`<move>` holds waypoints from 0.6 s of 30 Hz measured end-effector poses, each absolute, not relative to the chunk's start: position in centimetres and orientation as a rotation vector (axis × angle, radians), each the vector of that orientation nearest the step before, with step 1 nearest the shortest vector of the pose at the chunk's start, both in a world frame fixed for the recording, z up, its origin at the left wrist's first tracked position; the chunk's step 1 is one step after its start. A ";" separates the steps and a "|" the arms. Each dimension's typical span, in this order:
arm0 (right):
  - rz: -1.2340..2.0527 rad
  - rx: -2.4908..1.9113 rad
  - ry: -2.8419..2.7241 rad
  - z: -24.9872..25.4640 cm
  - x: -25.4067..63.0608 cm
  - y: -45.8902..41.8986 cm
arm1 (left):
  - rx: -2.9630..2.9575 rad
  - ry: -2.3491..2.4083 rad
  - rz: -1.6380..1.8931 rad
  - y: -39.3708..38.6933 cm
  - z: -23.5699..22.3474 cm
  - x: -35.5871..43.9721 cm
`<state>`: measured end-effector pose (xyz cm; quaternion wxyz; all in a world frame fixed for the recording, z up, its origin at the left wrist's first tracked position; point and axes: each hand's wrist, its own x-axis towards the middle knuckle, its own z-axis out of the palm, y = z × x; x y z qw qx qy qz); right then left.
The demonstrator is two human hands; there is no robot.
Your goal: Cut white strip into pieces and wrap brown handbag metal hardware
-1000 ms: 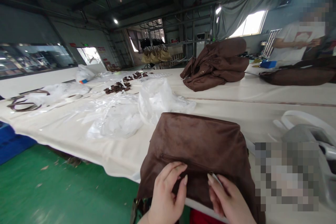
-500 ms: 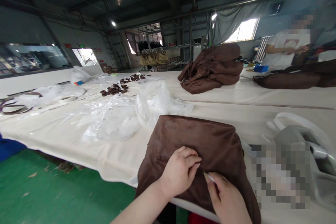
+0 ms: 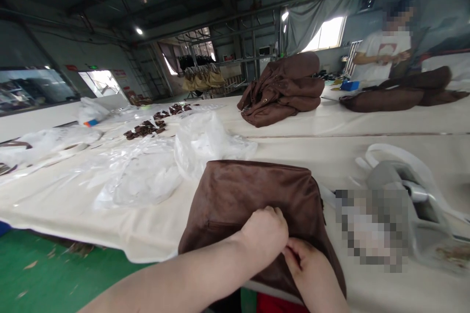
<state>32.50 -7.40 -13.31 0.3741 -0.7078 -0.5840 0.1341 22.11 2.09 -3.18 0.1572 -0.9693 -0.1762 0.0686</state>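
A brown bag lies at the table's near edge, with a straight zipper-like slit across its front. My left hand is closed over the middle of the bag, at the right part of that slit; the fingertips are hidden behind the hand. Right beside it, lower down, my right hand is closed in a pinch, its fingertips meeting the left hand. What either hand grips is hidden. The two hands touch or nearly touch over the bag's front.
Crumpled clear plastic bags lie to the left. Behind sit a heap of brown bags and small brown pieces. On the right stands a grey tape dispenser. A person stands across the table.
My left hand has moved right and down, its fingers turning out of sight beside the right hand. The small white thing at my right fingertips is no longer visible. The view has shifted slightly.
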 end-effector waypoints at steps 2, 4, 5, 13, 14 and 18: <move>0.304 -1.795 -1.530 -13.4 32.5 -7.4 | -2.740 -0.470 0.183 1.7 -3.6 21.9; 0.205 -1.792 -1.546 -13.7 32.3 -7.5 | -2.727 -0.419 0.135 1.7 -4.1 21.3; 0.144 -1.796 -1.542 -13.9 32.2 -7.5 | -2.727 -0.396 0.118 1.8 -4.3 21.0; -0.117 -1.815 -1.418 -14.6 31.9 -6.5 | -2.840 -0.304 -0.110 2.9 -4.9 19.2; -0.115 -1.813 -1.409 -14.6 31.9 -6.4 | -2.894 -0.321 -0.175 3.0 -5.0 19.1; -0.109 -1.820 -1.407 -14.7 32.1 -6.3 | -3.078 -0.450 -0.340 3.7 -5.3 18.9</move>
